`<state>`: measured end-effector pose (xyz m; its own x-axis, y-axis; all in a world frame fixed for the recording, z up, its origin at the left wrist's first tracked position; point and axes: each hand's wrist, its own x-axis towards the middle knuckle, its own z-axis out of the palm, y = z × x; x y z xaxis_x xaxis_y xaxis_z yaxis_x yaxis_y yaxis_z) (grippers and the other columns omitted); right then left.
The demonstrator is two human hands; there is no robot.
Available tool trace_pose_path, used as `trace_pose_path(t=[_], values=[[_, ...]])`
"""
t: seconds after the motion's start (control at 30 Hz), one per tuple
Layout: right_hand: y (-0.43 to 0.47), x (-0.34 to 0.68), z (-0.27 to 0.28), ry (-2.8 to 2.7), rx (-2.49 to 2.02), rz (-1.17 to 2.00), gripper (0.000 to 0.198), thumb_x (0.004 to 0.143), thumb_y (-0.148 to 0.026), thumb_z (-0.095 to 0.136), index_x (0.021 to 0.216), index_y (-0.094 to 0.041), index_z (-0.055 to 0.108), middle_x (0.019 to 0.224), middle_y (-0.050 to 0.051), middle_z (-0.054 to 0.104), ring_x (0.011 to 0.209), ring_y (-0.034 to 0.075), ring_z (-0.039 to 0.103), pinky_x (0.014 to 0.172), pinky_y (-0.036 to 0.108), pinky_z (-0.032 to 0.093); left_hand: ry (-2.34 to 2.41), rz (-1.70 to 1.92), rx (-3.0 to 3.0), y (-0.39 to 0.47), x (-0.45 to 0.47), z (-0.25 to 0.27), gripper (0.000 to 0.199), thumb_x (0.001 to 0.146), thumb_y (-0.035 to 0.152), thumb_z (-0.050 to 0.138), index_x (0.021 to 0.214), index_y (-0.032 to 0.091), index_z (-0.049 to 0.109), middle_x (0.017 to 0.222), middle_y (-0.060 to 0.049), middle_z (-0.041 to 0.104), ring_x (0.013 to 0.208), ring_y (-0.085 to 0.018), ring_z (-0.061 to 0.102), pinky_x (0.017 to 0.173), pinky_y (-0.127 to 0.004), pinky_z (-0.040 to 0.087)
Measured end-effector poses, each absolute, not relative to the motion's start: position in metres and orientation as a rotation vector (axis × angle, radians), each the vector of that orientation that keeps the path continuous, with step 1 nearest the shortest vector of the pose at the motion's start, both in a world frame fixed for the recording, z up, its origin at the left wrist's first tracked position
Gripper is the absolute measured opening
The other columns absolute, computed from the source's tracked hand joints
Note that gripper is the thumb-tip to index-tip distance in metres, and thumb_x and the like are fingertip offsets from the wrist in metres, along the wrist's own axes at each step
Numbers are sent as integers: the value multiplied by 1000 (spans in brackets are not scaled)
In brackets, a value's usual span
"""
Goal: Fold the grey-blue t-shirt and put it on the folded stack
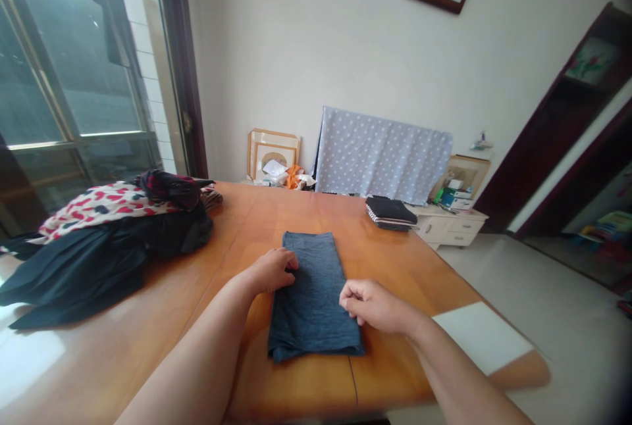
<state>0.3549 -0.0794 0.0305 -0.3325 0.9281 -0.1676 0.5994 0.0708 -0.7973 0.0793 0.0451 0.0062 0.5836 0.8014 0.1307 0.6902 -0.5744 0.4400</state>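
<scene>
A dark blue-grey folded garment point(316, 300) lies flat on the wooden table in front of me, its long sides running away from me. Over its left edge is my left hand point(273, 270), with the thumb and fingers apart and the fingertips on or just above the cloth. My right hand point(371, 304) is at the right edge, its fingers curled in and pressed together. Whether a bit of cloth is pinched inside those fingers is hidden.
A loose heap of clothes point(108, 234) covers the table's point(237, 214) left side. Toward the far right edge sits a stack of folded dark clothes point(392, 213). A white sheet point(482, 336) lies near the right corner. Beyond the table hangs a dotted blue cloth point(382, 152).
</scene>
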Motion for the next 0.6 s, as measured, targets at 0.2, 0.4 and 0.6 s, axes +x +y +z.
trace_pose_path(t=[0.2,0.4,0.6], values=[[-72,360,32,-2051,-1527,1251,12,87,-30,57,90,-20,63,74,-1,64,58,11,60,54,20,43,1224,485,2462,45,79,6,19,69,17,62,87,22,67,91,-3,68,85,-19,62,71,-25,45],[-37,359,31,-1892,-1538,1207,15,87,-32,56,90,-19,62,74,0,66,56,10,59,52,19,40,1363,665,2423,53,75,3,21,76,18,58,94,22,68,98,-4,67,90,-20,62,76,-27,45],[28,352,19,-1892,-1558,964,13,86,-29,54,85,-18,61,70,-1,64,57,10,59,57,20,45,1469,639,2470,51,73,5,33,79,25,61,111,28,69,117,-6,65,108,-26,58,90,-33,45]])
